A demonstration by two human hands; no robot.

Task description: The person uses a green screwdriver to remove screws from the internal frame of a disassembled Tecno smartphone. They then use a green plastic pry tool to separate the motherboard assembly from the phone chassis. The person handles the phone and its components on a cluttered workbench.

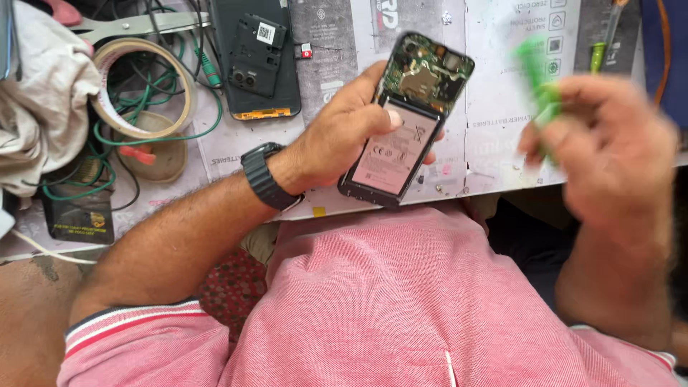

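One part of the work looks done, since the opened phone (407, 118), clamped in the left hand (337, 136) above the near table (494, 93) edge, shows battery and board, while the blurred right hand (609, 143) pinches a green tool (536, 79), the separate back cover (256, 61) lying far left.

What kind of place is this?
Probably a phone repair bench: the left hand holds an opened black phone with bare circuit board, a removed black back cover lies nearby, beside a tape roll.

Bare printed mat (502, 107) lies open between the hands; tape roll (143, 86), green cables (154, 107) and cloth (39, 107) crowd the left.
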